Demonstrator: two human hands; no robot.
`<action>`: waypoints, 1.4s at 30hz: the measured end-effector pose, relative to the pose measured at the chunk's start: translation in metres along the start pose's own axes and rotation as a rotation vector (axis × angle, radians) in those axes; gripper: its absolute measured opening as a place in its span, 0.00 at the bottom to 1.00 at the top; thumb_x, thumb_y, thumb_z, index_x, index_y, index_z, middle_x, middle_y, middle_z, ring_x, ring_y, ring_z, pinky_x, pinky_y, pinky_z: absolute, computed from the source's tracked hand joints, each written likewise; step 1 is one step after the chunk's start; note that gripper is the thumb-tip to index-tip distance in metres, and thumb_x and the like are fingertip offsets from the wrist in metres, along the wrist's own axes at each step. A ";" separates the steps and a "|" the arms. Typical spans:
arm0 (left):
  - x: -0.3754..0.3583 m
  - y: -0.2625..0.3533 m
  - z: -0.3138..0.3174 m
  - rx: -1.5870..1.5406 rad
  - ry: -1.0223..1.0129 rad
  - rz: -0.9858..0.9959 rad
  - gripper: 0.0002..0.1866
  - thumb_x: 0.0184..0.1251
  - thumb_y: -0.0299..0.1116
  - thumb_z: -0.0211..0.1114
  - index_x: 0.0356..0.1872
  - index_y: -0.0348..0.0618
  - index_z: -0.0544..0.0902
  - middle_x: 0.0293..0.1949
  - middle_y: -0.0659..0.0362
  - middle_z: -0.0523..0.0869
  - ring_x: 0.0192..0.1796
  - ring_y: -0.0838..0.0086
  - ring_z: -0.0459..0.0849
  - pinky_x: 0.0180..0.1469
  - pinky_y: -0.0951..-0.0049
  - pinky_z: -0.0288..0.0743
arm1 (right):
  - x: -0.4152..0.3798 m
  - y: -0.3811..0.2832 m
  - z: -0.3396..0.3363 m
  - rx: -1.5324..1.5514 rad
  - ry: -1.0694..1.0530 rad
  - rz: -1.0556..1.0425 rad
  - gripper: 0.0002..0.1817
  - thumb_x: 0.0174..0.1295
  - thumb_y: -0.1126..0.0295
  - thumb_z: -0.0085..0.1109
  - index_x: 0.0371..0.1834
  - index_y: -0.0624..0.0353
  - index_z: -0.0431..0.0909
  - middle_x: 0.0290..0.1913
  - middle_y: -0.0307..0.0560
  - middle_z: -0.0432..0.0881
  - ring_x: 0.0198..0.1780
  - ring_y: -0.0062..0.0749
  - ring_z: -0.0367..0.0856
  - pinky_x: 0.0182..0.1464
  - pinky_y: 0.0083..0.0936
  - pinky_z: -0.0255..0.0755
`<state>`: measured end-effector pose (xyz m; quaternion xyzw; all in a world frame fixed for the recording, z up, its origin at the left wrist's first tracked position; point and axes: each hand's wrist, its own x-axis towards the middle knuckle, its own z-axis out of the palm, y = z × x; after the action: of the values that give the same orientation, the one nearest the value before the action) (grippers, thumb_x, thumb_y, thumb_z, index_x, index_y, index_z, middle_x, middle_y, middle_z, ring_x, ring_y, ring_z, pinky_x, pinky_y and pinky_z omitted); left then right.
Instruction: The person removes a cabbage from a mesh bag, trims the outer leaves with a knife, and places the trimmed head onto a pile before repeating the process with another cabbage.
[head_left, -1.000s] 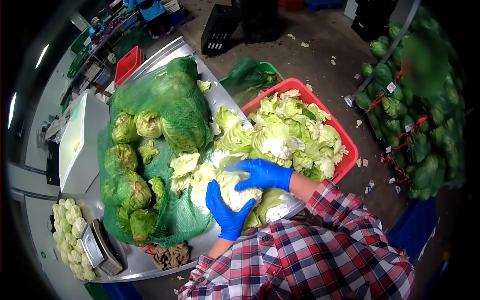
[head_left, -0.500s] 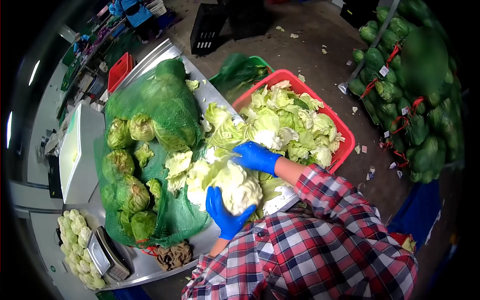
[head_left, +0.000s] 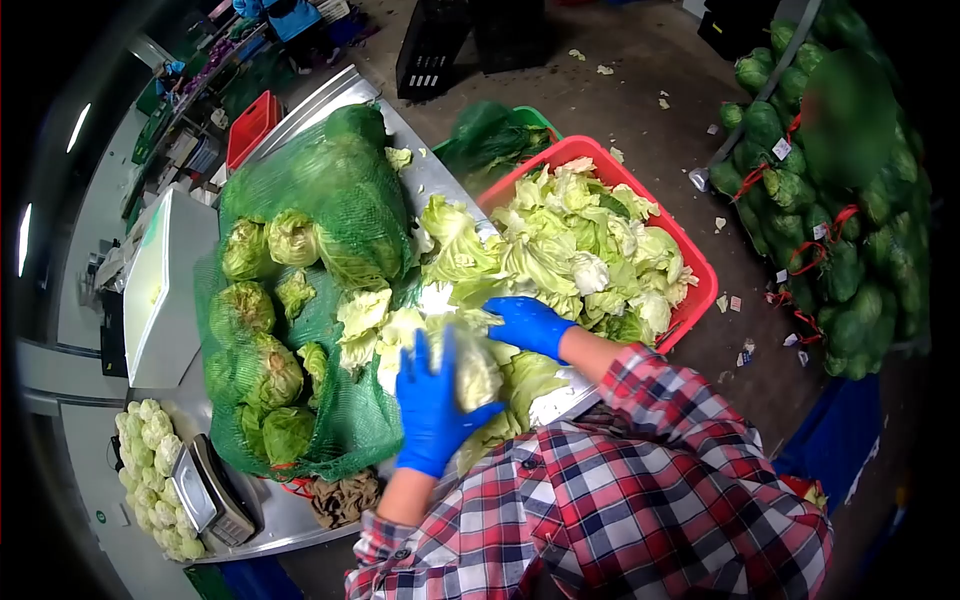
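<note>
A pale, stripped cabbage head (head_left: pixel 478 378) sits in front of me among loose leaves, smeared by motion. My left hand (head_left: pixel 432 410), in a blue glove, lies along its left side with fingers stretched and spread. Just beyond the head, my right hand (head_left: pixel 530 327), also gloved in blue, rests on the leaves with its fingers extended to the left; its fingertips are partly hard to make out. Cut-off cabbage leaves (head_left: pixel 460 245) lie between the hands and a red crate (head_left: pixel 707 295), which is heaped with more leaves.
A green net sack (head_left: pixel 370 420) with several cabbages (head_left: pixel 275 370) covers the steel table (head_left: pixel 400 130). Trimmed heads (head_left: pixel 150 470) and a scale (head_left: pixel 215 490) stand at the left. Netted cabbages (head_left: pixel 840 265) are stacked at right. A person in blue (head_left: pixel 288 18) is far back.
My left hand has moved up from under the cabbage head to its left side, its fingers spreading. The right hand has shifted slightly right. The view has also shifted a little.
</note>
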<state>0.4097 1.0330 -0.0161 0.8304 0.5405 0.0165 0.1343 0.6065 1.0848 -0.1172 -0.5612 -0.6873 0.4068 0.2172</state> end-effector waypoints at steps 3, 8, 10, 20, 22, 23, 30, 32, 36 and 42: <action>-0.016 -0.067 0.001 -0.441 0.023 0.081 0.63 0.33 0.51 0.82 0.73 0.44 0.53 0.72 0.42 0.55 0.72 0.49 0.56 0.71 0.59 0.55 | -0.020 -0.006 -0.012 0.260 -0.084 0.093 0.30 0.59 0.58 0.62 0.65 0.52 0.68 0.57 0.51 0.78 0.46 0.40 0.82 0.47 0.31 0.76; -0.041 -0.116 0.006 -0.967 -0.076 -0.002 0.63 0.33 0.43 0.83 0.73 0.43 0.52 0.73 0.52 0.55 0.74 0.60 0.54 0.74 0.61 0.50 | -0.027 0.003 -0.014 0.869 -0.154 0.264 0.33 0.60 0.63 0.62 0.70 0.47 0.63 0.61 0.44 0.74 0.19 0.16 0.65 0.19 0.16 0.65; -0.046 -0.128 0.001 -0.912 -0.111 -0.045 0.64 0.32 0.45 0.84 0.73 0.42 0.52 0.73 0.51 0.55 0.75 0.59 0.53 0.74 0.61 0.49 | -0.029 0.003 -0.013 0.892 -0.157 0.216 0.34 0.61 0.63 0.61 0.71 0.46 0.61 0.63 0.45 0.72 0.18 0.16 0.65 0.18 0.16 0.64; -0.045 -0.119 0.037 -1.262 0.379 -0.122 0.56 0.43 0.51 0.76 0.72 0.41 0.55 0.71 0.51 0.61 0.69 0.61 0.64 0.70 0.60 0.60 | -0.024 0.016 -0.009 0.939 -0.125 0.201 0.29 0.67 0.61 0.55 0.70 0.53 0.62 0.59 0.47 0.76 0.15 0.17 0.64 0.18 0.16 0.66; -0.059 -0.144 0.055 -1.700 0.413 -0.335 0.47 0.51 0.55 0.66 0.71 0.42 0.59 0.68 0.51 0.66 0.67 0.58 0.68 0.68 0.57 0.62 | -0.027 0.007 -0.003 0.910 -0.069 0.241 0.29 0.67 0.59 0.54 0.69 0.54 0.62 0.61 0.46 0.75 0.14 0.16 0.63 0.17 0.15 0.65; -0.070 -0.156 0.068 -1.948 0.437 -0.497 0.43 0.55 0.56 0.60 0.70 0.42 0.61 0.66 0.51 0.69 0.65 0.57 0.70 0.67 0.54 0.63 | -0.030 0.009 0.011 0.713 0.026 0.080 0.28 0.68 0.56 0.53 0.69 0.52 0.64 0.62 0.47 0.74 0.23 0.25 0.76 0.27 0.21 0.74; -0.100 -0.199 0.055 -1.725 0.723 -0.184 0.36 0.68 0.61 0.42 0.71 0.49 0.59 0.69 0.53 0.64 0.69 0.54 0.64 0.70 0.48 0.59 | -0.051 -0.012 0.103 0.235 -0.630 -0.465 0.31 0.62 0.54 0.55 0.69 0.45 0.63 0.62 0.54 0.73 0.57 0.50 0.77 0.59 0.37 0.70; -0.096 -0.200 0.049 -1.627 0.672 -0.151 0.36 0.68 0.60 0.42 0.70 0.49 0.59 0.68 0.53 0.64 0.68 0.55 0.64 0.70 0.49 0.59 | -0.043 -0.017 0.124 0.085 -0.607 -0.525 0.35 0.60 0.55 0.57 0.71 0.45 0.59 0.62 0.56 0.73 0.54 0.52 0.78 0.58 0.38 0.70; -0.093 -0.184 0.050 -1.630 0.501 -0.107 0.35 0.70 0.59 0.41 0.70 0.48 0.59 0.68 0.53 0.65 0.68 0.55 0.65 0.69 0.50 0.60 | -0.016 -0.016 0.115 0.897 -0.496 -0.059 0.21 0.65 0.49 0.50 0.57 0.43 0.76 0.42 0.42 0.82 0.37 0.27 0.79 0.40 0.23 0.73; -0.081 -0.142 0.073 -1.908 0.177 -0.069 0.33 0.72 0.58 0.39 0.70 0.47 0.59 0.67 0.53 0.65 0.67 0.56 0.65 0.69 0.52 0.61 | 0.032 0.048 -0.007 0.454 -0.071 0.248 0.20 0.68 0.52 0.44 0.63 0.33 0.71 0.37 0.45 0.80 0.32 0.29 0.76 0.37 0.26 0.74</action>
<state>0.2617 0.9987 -0.1115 0.3506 0.3318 0.5084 0.7131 0.6314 1.1187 -0.1567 -0.5633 -0.5117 0.5937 0.2617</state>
